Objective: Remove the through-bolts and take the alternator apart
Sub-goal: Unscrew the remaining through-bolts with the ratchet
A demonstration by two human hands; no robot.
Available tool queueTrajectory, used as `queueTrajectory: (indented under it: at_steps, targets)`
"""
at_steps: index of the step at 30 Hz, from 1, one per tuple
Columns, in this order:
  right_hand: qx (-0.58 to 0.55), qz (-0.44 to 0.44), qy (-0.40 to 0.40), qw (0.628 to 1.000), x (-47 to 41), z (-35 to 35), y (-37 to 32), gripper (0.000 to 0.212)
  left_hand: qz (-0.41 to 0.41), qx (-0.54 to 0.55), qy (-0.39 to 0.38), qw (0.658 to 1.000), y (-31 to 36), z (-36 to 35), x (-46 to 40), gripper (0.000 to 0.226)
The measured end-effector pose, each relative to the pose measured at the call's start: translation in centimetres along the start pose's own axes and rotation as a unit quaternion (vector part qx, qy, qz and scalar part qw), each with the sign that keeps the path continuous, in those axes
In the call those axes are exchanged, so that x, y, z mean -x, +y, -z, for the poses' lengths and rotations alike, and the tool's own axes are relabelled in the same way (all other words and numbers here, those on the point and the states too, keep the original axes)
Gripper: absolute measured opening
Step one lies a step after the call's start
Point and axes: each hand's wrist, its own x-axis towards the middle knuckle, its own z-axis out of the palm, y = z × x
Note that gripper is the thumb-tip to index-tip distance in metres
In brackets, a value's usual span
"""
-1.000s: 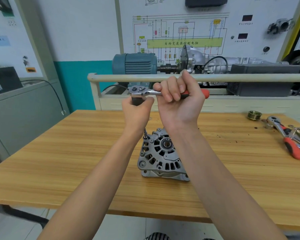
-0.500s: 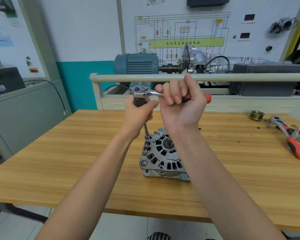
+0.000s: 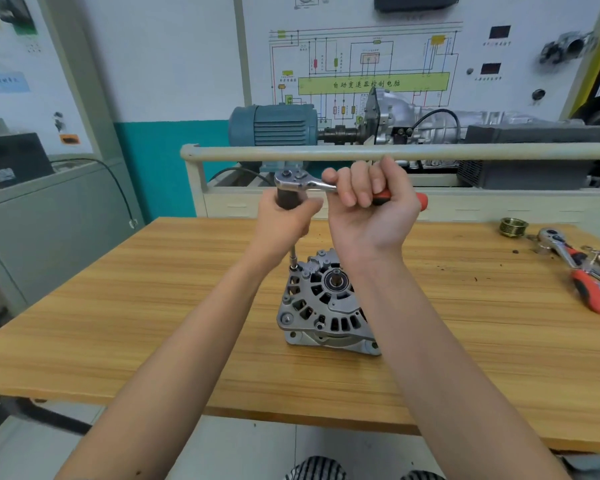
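A silver alternator (image 3: pixel 321 304) stands on the wooden table (image 3: pixel 118 306), shaft end up. Above its far-left corner a thin extension bar (image 3: pixel 293 256) runs down onto a through-bolt. My left hand (image 3: pixel 284 220) grips the dark upper part of that bar just under the ratchet head (image 3: pixel 288 178). My right hand (image 3: pixel 371 209) is curled round the ratchet's red handle, whose tip (image 3: pixel 421 200) sticks out to the right. Both hands hover above the alternator, clear of its housing.
At the table's right end lie a brass pulley (image 3: pixel 513 226) and a second red-handled ratchet with other tools (image 3: pixel 582 275). A beige rail (image 3: pixel 361 152) runs behind the table, in front of a blue motor (image 3: pixel 274 124) and a training rig. A grey cabinet (image 3: pixel 49 220) stands on the left.
The ratchet handle has swung slightly with my right hand, and more of the extension bar shows below my left hand. The alternator has stayed in place.
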Motion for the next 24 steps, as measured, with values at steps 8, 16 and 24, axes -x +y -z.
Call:
queueTrajectory:
  at_steps: [8,16,24]
  targets:
    - [0.055,0.0,-0.058,0.997,0.7,0.2,1.7,0.051,0.019,0.07,0.084,0.994,-0.7,0.6,0.3,0.019]
    - [0.025,-0.06,0.018,0.998,-0.5,-0.1,1.2,0.052,0.047,0.057,0.177,0.981,-1.1,-0.3,0.4,0.038]
    - [-0.026,-0.102,0.122,0.987,-4.2,-0.7,0.0,0.048,0.001,0.036,-0.154,0.987,0.6,2.8,-2.0,0.026]
